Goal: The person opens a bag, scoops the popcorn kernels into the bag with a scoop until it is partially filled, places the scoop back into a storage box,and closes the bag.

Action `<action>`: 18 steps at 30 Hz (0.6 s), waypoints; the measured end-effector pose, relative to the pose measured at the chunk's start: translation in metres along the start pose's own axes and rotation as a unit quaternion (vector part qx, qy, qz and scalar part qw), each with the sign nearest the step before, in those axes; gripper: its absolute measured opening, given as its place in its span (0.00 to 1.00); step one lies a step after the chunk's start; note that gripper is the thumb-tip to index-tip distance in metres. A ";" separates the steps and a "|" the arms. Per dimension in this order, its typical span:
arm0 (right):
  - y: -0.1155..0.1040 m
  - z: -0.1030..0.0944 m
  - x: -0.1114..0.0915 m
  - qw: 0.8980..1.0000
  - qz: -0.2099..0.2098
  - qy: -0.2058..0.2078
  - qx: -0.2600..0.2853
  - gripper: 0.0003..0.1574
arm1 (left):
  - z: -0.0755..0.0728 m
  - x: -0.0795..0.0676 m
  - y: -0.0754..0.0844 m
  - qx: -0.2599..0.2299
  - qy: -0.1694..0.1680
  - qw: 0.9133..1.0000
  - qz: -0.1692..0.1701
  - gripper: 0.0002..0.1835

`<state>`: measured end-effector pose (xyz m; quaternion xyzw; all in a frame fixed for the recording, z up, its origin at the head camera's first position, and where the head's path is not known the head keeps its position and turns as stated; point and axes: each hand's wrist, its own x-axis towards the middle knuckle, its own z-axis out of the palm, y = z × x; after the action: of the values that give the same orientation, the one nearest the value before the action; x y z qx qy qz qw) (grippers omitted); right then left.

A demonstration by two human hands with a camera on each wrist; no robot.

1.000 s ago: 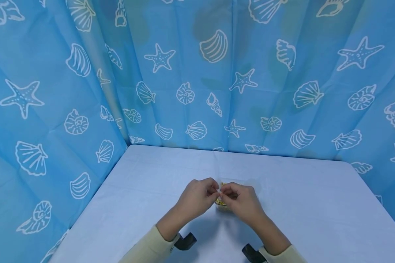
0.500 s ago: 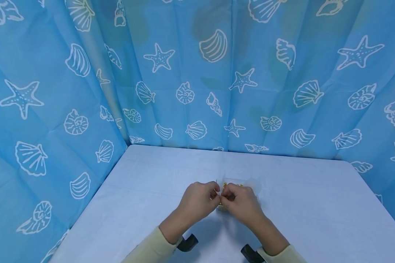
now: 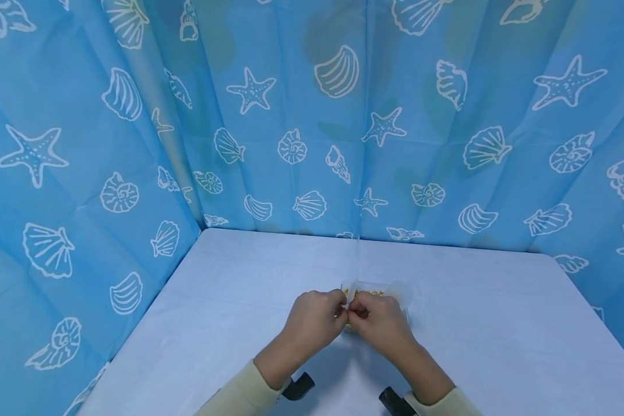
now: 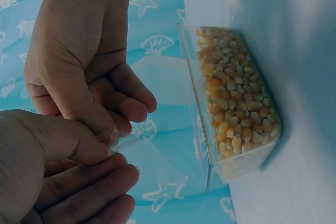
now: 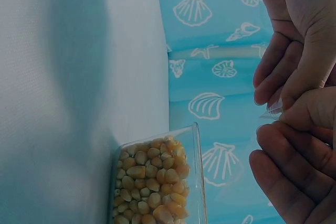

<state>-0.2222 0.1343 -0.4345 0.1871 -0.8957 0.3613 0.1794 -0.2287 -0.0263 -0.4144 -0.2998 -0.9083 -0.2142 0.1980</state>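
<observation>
Both hands meet above a clear rectangular plastic box (image 4: 242, 165) filled with yellow corn kernels (image 4: 236, 93). My left hand (image 3: 314, 319) pinches a thin piece of clear plastic film (image 4: 126, 142) between thumb and fingers. From the other side my right hand (image 3: 382, 320) pinches the same film, fingertips nearly touching the left ones. In the right wrist view a small corner of the film (image 5: 273, 112) shows between the hands. Its full shape is hard to make out. The hands hide the near part of the box in the head view.
A white cloth (image 3: 229, 289) covers the table. A faint translucent round shape (image 3: 399, 290) shows at the box's back right. Blue curtains (image 3: 291, 115) with shells and starfish stand at the back and sides. Black wrist cameras (image 3: 298, 386) sit at both cuffs.
Both hands have shifted slightly down in the head view, toward the person, still pinching together. More of the box's far edge and kernels now shows beyond the fingers.
</observation>
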 end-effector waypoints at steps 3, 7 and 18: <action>0.000 0.000 0.001 1.000 -0.002 0.003 0.000 0.15 | 0.000 0.000 0.000 0.002 0.003 1.000 0.005 0.03; -0.001 0.000 0.001 1.000 -0.008 0.009 -0.002 0.15 | -0.001 0.000 0.000 0.003 0.007 1.000 0.009 0.03; 0.002 0.002 -0.001 0.999 -0.021 0.028 -0.012 0.14 | -0.001 0.000 0.001 0.000 0.013 1.000 0.005 0.03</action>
<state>-0.2230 0.1347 -0.4373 0.1939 -0.8905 0.3516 0.2139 -0.2280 -0.0260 -0.4134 -0.3013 -0.9043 -0.2171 0.2105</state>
